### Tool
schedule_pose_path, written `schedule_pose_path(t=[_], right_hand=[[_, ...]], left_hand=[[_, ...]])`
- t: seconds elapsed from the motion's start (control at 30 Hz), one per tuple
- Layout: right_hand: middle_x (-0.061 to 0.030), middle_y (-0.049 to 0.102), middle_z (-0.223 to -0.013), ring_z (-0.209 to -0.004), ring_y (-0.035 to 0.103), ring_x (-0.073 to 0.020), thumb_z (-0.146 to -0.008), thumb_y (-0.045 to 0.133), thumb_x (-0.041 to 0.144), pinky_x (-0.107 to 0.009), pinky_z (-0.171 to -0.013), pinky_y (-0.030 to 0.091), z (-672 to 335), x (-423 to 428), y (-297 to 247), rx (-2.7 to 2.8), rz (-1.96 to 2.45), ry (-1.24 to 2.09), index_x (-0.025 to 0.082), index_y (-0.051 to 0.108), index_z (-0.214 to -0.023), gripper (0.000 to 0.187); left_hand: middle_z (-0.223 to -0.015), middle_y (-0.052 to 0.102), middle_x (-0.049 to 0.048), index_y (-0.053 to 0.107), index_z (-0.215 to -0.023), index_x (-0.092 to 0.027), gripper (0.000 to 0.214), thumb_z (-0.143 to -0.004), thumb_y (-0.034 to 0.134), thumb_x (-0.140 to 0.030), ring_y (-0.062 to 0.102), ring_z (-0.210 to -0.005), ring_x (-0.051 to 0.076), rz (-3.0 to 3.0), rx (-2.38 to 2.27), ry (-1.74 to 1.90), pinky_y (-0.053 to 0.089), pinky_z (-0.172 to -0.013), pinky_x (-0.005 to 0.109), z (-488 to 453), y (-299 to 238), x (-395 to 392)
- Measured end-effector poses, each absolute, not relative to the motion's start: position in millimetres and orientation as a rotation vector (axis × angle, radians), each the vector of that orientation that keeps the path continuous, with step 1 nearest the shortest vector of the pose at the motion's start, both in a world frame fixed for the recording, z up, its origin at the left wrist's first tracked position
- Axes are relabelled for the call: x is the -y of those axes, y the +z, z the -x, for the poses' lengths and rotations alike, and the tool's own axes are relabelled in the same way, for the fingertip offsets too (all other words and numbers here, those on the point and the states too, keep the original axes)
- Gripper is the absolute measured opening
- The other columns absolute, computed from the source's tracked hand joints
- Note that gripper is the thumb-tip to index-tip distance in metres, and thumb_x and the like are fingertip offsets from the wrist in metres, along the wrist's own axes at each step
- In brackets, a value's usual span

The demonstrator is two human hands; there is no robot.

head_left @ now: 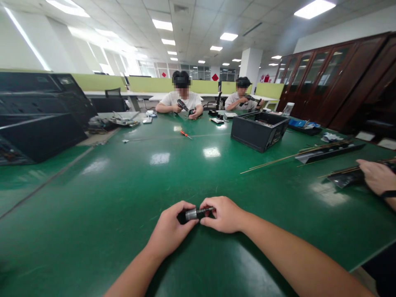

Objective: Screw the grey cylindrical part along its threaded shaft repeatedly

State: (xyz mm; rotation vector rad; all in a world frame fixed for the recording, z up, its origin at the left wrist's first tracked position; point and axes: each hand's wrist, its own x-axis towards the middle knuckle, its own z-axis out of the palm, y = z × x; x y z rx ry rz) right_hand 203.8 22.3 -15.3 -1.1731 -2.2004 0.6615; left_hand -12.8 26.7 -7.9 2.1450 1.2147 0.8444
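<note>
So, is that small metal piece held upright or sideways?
Sideways: the metal piece stretches from the left hand toward the right hand.

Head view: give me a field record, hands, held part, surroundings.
Left hand: holds the cylindrical metal part between thumb and fingers
Right hand: fingers at the part's thin end; contact unclear
Surface: green table
Farther back: orange-handled screwdriver; dark open-topped case to its right
Right edge: another person's hand
</note>
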Motion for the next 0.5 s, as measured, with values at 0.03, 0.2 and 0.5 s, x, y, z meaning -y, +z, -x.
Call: schedule_pose_path(t=[0.03,0.2,0.5], right_hand=[[0.0029,0.064,-0.078,-0.065,0.054,-0.0125,-0.079,0.073,0.032,-0.022,-0.061,0.036,-203.8,-22.6,-15.6,2.201,1.168,0.67,0.023,0.066,-0.099,0.023],[0.0018,0.065,-0.079,-0.066,0.055,-0.0125,-0.082,0.072,0.034,-0.022,-0.061,0.036,-203.3,-23.8,-17.4,2.209,1.15,0.669,0.022,0.068,-0.095,0.019],[0.0014,0.066,-0.079,-0.069,0.056,-0.013,-0.088,0.065,0.035,-0.023,-0.064,0.038,-203.9,-24.7,-17.3,2.194,1.114,0.708,0.022,0.071,-0.094,0.015]], left_hand=[[-0.089,0.073,0.0009,0.069,-0.094,-0.023,0.017,-0.077,0.067,-0.024,0.068,-0.085,0.021,-2.136,-1.217,0.846,0.05,-0.079,0.031,12.5,-8.3,-26.7],[-0.089,0.074,0.0014,0.07,-0.093,-0.022,0.016,-0.077,0.067,-0.026,0.068,-0.085,0.021,-2.131,-1.205,0.848,0.051,-0.078,0.032,11.9,-9.9,-26.1],[-0.086,0.073,-0.0007,0.07,-0.09,-0.023,0.014,-0.075,0.068,-0.025,0.068,-0.083,0.021,-2.111,-1.231,0.847,0.049,-0.076,0.031,12.4,-10.1,-28.0]])
